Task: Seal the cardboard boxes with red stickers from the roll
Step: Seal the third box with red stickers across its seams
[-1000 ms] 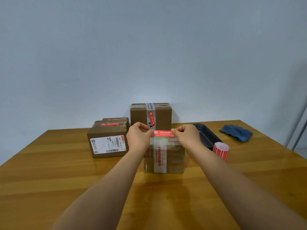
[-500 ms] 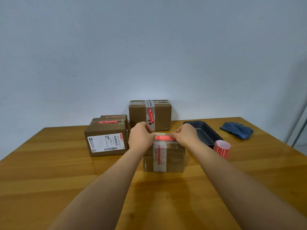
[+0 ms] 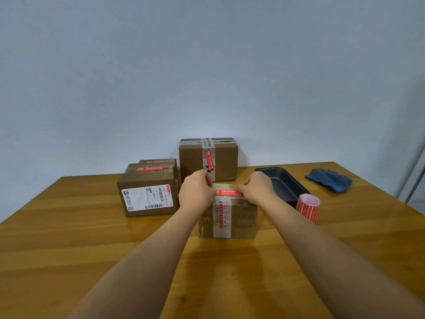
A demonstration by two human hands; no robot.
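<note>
A wooden desk (image 3: 69, 238) carries everything. At about ten o'clock from the middle stands a cardboard box with a white shipping label (image 3: 148, 194), a red sticker across its top; a second box (image 3: 158, 161) peeks out just behind it, also with red on its lid. Farther back, at twelve o'clock, a taller box (image 3: 208, 158) stands against the wall, with grey tape down its front and a red sticker set on that tape.

In the middle sits the near box (image 3: 230, 217), wrapped in clear tape with a white strip down its front. The left hand (image 3: 196, 193) has its fingers curled at the top left edge of this box, pinching the left end of a red sticker (image 3: 228, 192). The sticker lies flat across the top of the box — whether it is fully stuck down cannot be told. The right hand (image 3: 257, 188) pinches the sticker's right end, its fingers curled as well.

At two o'clock lies a dark metal tray (image 3: 285, 180), and just in front of it, at three o'clock, stands the roll of red stickers (image 3: 308, 207) — upright on the desk. Far right rests a crumpled blue cloth (image 3: 330, 180).
</note>
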